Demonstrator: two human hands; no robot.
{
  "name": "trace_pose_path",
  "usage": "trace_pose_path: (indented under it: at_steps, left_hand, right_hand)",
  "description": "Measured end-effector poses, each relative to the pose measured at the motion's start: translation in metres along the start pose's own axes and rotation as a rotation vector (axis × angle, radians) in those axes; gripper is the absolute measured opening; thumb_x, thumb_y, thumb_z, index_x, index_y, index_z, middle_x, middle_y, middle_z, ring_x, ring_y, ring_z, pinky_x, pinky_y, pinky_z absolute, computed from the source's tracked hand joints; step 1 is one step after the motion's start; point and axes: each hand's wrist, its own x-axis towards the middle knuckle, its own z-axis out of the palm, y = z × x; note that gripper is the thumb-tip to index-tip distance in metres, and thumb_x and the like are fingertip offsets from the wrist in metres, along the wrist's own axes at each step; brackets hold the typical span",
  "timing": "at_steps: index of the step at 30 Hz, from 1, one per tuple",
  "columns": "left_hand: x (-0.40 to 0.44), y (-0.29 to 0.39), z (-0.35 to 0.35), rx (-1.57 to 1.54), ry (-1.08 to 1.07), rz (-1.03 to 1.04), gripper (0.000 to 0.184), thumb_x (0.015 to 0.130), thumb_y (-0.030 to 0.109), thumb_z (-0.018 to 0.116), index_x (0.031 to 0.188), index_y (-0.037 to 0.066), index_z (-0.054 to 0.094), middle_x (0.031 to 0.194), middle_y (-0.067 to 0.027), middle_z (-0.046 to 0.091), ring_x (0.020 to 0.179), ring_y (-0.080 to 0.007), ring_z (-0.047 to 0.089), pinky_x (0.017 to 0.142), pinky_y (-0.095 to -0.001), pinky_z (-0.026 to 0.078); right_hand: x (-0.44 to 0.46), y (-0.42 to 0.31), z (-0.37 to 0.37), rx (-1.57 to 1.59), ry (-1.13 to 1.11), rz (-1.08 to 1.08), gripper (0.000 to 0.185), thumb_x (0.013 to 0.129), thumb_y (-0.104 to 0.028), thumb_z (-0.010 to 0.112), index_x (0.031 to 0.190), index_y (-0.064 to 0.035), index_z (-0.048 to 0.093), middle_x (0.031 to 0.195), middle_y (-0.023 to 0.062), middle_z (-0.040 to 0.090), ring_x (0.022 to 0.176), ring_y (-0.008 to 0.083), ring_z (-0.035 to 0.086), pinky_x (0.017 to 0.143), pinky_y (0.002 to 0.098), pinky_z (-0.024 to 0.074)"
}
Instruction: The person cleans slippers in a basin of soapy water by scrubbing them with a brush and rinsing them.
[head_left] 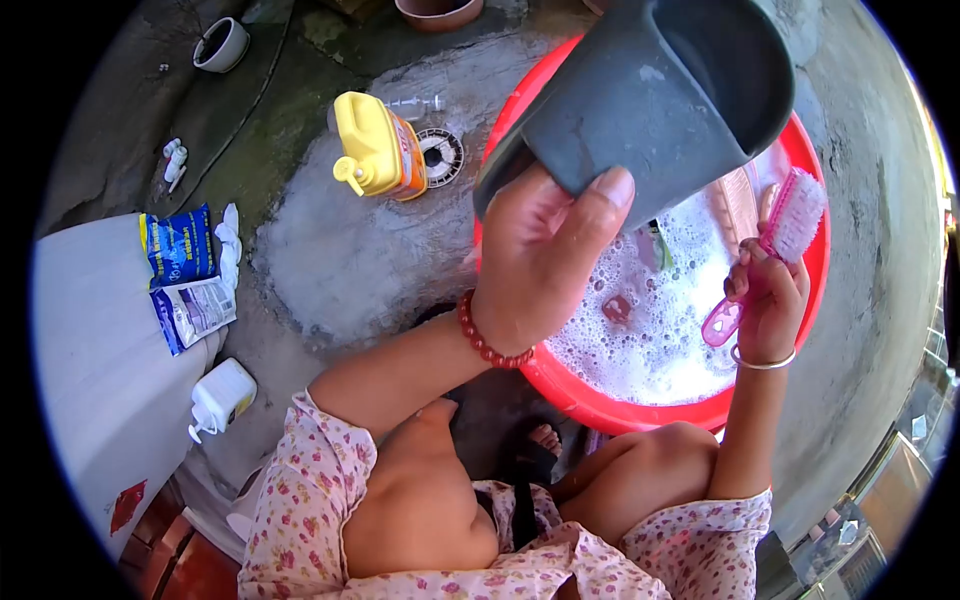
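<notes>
A dark grey slipper (640,110) is held up close to the camera by my left hand (545,255), thumb across its strap and fingers hidden behind it. My right hand (770,300) is closed around a pink brush (795,215), its white bristles facing up and its looped handle end sticking out below the fingers. Beneath both hands stands a red basin (590,405) of foamy water (650,340). A pinkish-beige item (735,205) lies at the basin's far right, and a small reddish piece (617,309) sits in the foam.
Left of the basin, a yellow jug (375,145) stands beside a round drain cover (440,157). Blue packets (180,248) and a white cloth-like item (229,245) lie on a pale surface at the left, with a white pump bottle (223,395) nearby. Pots (222,46) stand farther back.
</notes>
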Motion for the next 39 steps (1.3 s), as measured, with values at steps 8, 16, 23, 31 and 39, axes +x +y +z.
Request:
trace_pose_path:
  at_steps: [8,16,23,31,39]
  left_hand:
    - [-0.061,-0.018,-0.074,-0.256,0.361,-0.304,0.034,0.097,0.016,0.053,0.126,-0.002,0.054,0.128,-0.0113,0.058,0.123,-0.0208,0.052,0.108,-0.0417,0.039]
    - [-0.036,-0.044,-0.100,-0.394,0.260,-0.532,0.073,0.094,0.056,0.052,0.139,-0.002,0.044,0.137,-0.0141,0.053,0.129,-0.0258,0.048,0.112,-0.0416,0.034]
    - [-0.051,-0.036,-0.102,-0.340,0.330,-0.611,0.087,0.094,0.069,0.040,0.149,0.001,0.033,0.148,-0.0150,0.040,0.136,-0.0250,0.040,0.115,-0.0434,0.028]
    - [-0.017,-0.039,-0.127,-0.568,0.240,-0.547,0.073,0.101,0.062,0.027,0.144,0.005,0.042,0.138,-0.0193,0.053,0.126,-0.0288,0.051,0.110,-0.0435,0.038]
    - [-0.021,-0.056,-0.128,-0.620,0.273,-0.385,0.067,0.103,0.059,0.024,0.148,0.011,0.035,0.148,-0.0099,0.045,0.136,-0.0258,0.042,0.114,-0.0464,0.033]
  right_hand:
    - [-0.029,0.026,0.058,-0.264,-0.273,0.224,0.051,0.105,-0.033,0.046,0.151,-0.0103,0.038,0.083,0.0013,0.054,0.059,0.0048,0.040,0.052,0.0199,0.0334]
    - [-0.051,0.083,0.124,-1.049,-0.422,-0.292,0.049,0.100,-0.023,0.053,0.148,-0.0167,0.043,0.087,0.0225,0.062,0.076,0.0356,0.064,0.070,0.0414,0.0501]
    - [-0.035,0.096,0.113,-0.844,-0.271,-0.078,0.047,0.102,-0.025,0.051,0.148,-0.0157,0.045,0.096,0.0210,0.066,0.081,0.0295,0.066,0.074,0.0348,0.0509]
    - [-0.067,0.097,0.169,-1.413,-0.390,-0.293,0.049,0.097,-0.029,0.056,0.146,-0.0237,0.048,0.074,0.0150,0.059,0.063,0.0351,0.063,0.056,0.0433,0.0500]
    - [-0.093,0.096,0.158,-1.484,-0.413,-0.242,0.051,0.096,-0.037,0.055,0.146,-0.0268,0.047,0.069,0.0151,0.059,0.054,0.0345,0.063,0.047,0.0469,0.0478]
